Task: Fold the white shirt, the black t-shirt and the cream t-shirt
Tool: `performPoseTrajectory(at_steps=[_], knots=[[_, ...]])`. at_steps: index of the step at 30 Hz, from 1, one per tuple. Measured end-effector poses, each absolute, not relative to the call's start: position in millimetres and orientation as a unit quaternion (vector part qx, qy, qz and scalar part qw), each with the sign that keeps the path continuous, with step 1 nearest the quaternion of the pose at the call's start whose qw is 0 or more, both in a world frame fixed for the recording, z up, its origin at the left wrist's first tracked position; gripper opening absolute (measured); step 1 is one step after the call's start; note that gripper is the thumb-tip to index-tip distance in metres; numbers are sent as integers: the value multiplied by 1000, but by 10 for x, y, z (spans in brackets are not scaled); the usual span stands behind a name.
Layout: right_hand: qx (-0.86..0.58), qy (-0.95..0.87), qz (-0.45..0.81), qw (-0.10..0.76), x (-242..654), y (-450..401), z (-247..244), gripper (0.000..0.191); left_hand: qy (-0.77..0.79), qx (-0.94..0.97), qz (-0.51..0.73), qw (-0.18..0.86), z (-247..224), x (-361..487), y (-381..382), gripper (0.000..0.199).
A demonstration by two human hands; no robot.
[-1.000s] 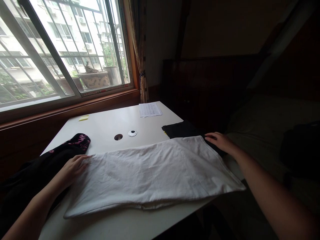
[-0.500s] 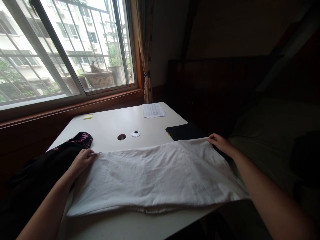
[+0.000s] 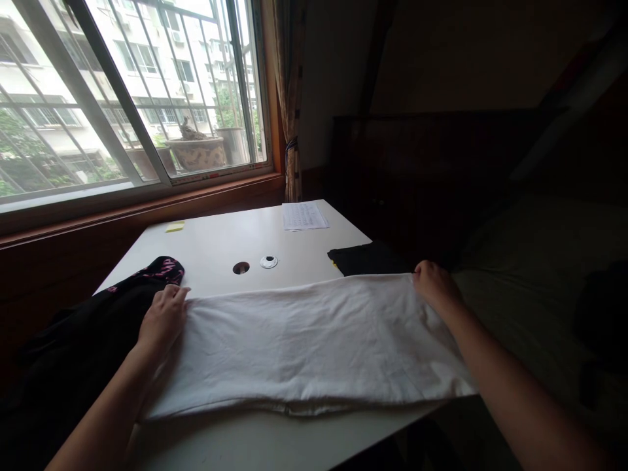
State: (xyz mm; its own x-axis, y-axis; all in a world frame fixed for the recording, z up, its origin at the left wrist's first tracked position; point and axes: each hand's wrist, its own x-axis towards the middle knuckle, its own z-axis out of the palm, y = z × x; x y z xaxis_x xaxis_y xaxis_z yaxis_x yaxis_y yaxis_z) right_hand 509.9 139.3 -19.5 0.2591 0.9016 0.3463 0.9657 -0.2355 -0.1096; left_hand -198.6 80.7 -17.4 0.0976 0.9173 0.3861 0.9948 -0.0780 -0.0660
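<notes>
A white folded cloth garment (image 3: 304,347) lies stretched across the near part of the table, lightly wrinkled; its exact kind does not show. My left hand (image 3: 164,317) is closed on its far left corner. At the far right corner my right hand (image 3: 436,288) grips the cloth, knuckles up and fingertips hidden. Left of the cloth, close by my left hand, lies a black garment (image 3: 103,320) with pink lettering. A dark folded cloth (image 3: 363,259) with a small yellow edge rests just behind the white garment, near my right hand.
The white table (image 3: 220,242) bears papers (image 3: 305,216), a yellow sticky note (image 3: 175,226), a round hole (image 3: 241,268) and a white cable-hole cover (image 3: 268,262). A barred window (image 3: 147,98) and a tied curtain (image 3: 292,131) stand behind. The right side is dark.
Both hands have rolled over the corners, fingers tucked further in. The garment's right edge has drawn in a little and its far edge looks straighter.
</notes>
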Motion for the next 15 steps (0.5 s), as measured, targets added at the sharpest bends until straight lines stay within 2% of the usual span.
performPoseTrajectory(at_steps=[2,4,7,11,15], knots=[[-747,-626,-170,142,4786,1330,-149,28,-597,-773,-122,177,-149,-1856,815,42],[-683,-691,-167,165,4327,1264,-119,36,-540,-818,-118,161,-158,-1619,811,45],[-566,-798,-87,188,3442,1128,-124,45,-504,-853,-95,99,-249,-1090,758,52],[-416,-898,18,142,2357,910,-199,55,-486,-870,-74,45,-428,-497,697,60],[-388,-913,86,95,1896,852,-292,64,-516,-853,-71,32,-519,-483,734,62]])
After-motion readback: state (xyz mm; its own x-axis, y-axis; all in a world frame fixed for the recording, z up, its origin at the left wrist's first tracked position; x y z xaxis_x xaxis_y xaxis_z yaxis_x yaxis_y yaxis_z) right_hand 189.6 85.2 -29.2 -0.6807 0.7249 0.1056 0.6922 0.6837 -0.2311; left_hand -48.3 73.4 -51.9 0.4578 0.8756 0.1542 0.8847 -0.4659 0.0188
